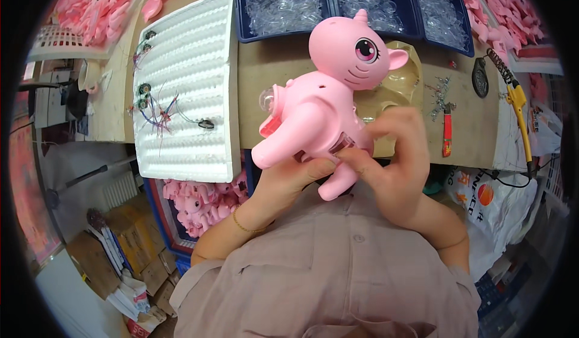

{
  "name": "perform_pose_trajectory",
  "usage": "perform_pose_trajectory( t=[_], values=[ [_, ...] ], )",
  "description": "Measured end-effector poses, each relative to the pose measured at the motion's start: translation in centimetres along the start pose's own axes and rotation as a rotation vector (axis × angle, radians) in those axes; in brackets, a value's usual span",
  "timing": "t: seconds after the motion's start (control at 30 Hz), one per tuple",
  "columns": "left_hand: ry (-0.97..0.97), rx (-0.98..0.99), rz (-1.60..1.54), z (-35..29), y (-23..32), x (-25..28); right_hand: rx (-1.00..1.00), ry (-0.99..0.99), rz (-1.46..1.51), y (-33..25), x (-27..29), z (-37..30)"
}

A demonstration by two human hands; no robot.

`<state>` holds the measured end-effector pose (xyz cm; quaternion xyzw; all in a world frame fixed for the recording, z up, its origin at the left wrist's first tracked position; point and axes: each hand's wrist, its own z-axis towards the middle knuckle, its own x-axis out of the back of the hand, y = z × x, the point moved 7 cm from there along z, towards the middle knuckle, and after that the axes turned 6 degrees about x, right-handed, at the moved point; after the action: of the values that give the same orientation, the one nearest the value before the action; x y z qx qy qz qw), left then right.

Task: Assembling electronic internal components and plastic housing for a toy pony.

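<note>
A pink plastic toy unicorn [316, 109] is held tilted in front of my body, its head with a large painted eye up and toward the right. My left hand [280, 187] grips it from below, thumb across the lower body near the legs. My right hand [404, 163] is closed round the lower right side, with its thumb beside a rectangular opening [344, 144] that shows something clear inside. The fingertips are slightly blurred. On the toy's left end sit a clear dome [267, 100] and a red part [271, 126].
Left on the bench lies a white foam tray [187, 85] with small wired parts. Blue bins [283, 33] of clear plastic pieces stand behind. A yellowish moulded plastic piece [410, 78], red-handled cutter [447, 134] and yellow soldering iron [518, 100] are rightward. Pink toys fill a crate [175, 232] below.
</note>
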<state>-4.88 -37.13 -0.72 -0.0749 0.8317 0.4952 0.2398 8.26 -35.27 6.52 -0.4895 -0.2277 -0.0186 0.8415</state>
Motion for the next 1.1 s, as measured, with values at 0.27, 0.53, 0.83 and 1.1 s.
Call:
perform_pose_trajectory(
  t=[0.27,0.53,0.83,1.1],
  values=[
    [0.012,-0.244,0.302,-1.2,-0.9,1.4,-0.776,-0.229,0.773,2.1,-3.5,-0.8],
    [0.045,0.034,0.624,-1.6,-1.3,2.4,-0.613,-0.104,0.787,4.5,-1.7,-1.0],
    [0.156,0.094,0.643,0.1,0.5,-0.4,0.152,0.051,0.162,-0.2,3.9,4.5],
    [0.052,-0.125,0.61,-1.0,1.5,0.8,-0.1,0.202,0.036,1.2,4.2,5.0]
  ],
)
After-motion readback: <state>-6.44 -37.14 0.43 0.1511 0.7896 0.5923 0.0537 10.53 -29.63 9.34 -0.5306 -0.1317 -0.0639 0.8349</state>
